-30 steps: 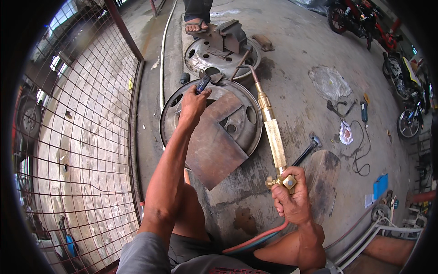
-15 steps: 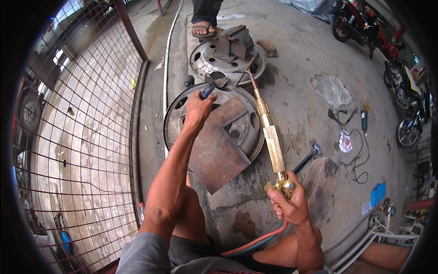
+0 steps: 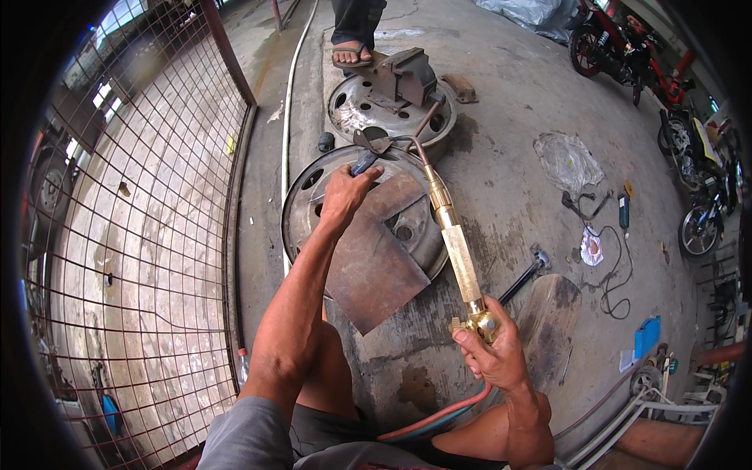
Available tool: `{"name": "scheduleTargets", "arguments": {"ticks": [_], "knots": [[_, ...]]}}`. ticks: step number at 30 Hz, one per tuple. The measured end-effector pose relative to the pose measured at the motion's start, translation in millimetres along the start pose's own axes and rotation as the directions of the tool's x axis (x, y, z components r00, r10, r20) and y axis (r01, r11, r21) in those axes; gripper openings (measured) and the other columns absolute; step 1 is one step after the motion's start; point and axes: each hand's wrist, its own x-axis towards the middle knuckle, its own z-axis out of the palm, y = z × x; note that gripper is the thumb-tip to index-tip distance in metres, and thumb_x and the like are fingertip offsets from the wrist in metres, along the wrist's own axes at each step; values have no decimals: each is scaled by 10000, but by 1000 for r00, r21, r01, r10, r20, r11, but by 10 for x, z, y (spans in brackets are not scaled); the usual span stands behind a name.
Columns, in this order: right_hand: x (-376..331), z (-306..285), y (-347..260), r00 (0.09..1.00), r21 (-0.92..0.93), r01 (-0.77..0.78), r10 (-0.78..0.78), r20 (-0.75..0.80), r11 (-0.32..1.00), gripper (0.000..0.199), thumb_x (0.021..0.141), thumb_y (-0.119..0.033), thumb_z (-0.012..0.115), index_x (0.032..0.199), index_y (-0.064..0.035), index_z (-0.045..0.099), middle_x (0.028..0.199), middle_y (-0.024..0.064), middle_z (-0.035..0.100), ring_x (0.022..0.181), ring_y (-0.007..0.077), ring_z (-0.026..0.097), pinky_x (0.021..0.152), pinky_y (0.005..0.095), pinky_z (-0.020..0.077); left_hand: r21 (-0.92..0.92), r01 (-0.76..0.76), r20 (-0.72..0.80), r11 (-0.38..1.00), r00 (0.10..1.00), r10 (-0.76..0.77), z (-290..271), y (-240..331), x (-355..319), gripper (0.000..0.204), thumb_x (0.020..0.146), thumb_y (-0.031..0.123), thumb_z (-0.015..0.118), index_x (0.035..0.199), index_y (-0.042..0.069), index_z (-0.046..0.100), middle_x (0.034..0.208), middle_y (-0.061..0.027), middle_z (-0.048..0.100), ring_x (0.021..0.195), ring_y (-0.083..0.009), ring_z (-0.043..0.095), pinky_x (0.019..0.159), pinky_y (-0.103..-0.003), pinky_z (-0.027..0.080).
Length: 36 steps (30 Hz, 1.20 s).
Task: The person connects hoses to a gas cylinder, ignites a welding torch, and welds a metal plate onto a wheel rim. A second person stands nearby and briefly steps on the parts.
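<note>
My right hand [image 3: 497,356] is closed round the valve end of a brass gas torch [image 3: 462,258]. The torch slants up and away, its bent copper-coloured tip over the gap between two steel wheel rims. Red and blue-green hoses [image 3: 446,411] run down from it. My left hand [image 3: 348,192] grips a small dark-blue handheld thing [image 3: 364,162], partly hidden by the fingers, near the torch tip. Under my left arm a rusty steel plate [image 3: 376,270] with a notched corner lies on the nearer wheel rim [image 3: 301,204]. A dark rounded metal piece [image 3: 372,139] lies at the rim's far edge.
A bench vise [image 3: 403,74] sits on the farther wheel rim [image 3: 345,117], with a person's sandalled foot [image 3: 352,55] behind. A wire-mesh fence [image 3: 157,235] stands left. To the right lie a black-handled hammer [image 3: 523,278], a cable [image 3: 627,274] and a blue box [image 3: 648,337]; motorcycles [image 3: 697,211] stand beyond.
The torch has shifted slightly left and toward me, its tip nearer the thing in my left hand. My left hand has turned a little, covering more of that thing.
</note>
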Motion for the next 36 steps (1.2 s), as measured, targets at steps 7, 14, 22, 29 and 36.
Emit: {"name": "scheduleTargets", "arguments": {"ticks": [7,14,22,29,36], "knots": [[-8,-21,57,1000,41,-13,12,27,999,355,952,-142,732,1218,-25,529,710,-4,576,458,29,471,381,211,372,-17,-8,-20,1000,1000,8,44,-27,5,688,815,564,733,1115,-54,679,1066,-259,719,1013,-374,690,917,-429,497],[-33,-47,89,990,390,-119,81,113,913,267,953,-92,709,1162,6,575,754,29,583,458,52,490,390,213,404,-50,-51,24,997,998,52,74,60,-46,686,822,565,723,1102,-59,675,1021,-261,717,980,-371,688,894,-437,501],[-76,64,197,951,532,-307,225,214,789,236,981,-152,694,1132,2,596,748,19,571,459,67,487,404,244,423,-13,-68,-11,998,998,68,95,77,-35,660,825,542,717,1089,-61,665,984,-232,707,937,-335,672,872,-411,498],[-59,112,183,978,369,-184,133,160,911,270,967,-160,721,1134,10,595,744,21,567,461,54,476,402,225,414,-44,-82,-23,996,996,81,76,-12,15,734,805,624,707,1052,-66,667,960,-235,717,943,-362,693,886,-425,506],[-69,74,178,974,354,-183,121,191,917,343,933,-150,772,1162,12,575,762,10,596,478,41,493,405,210,411,-23,-30,-88,999,996,28,66,162,-89,964,726,823,650,1057,-81,686,994,-269,714,1013,-390,687,916,-438,503]]}}
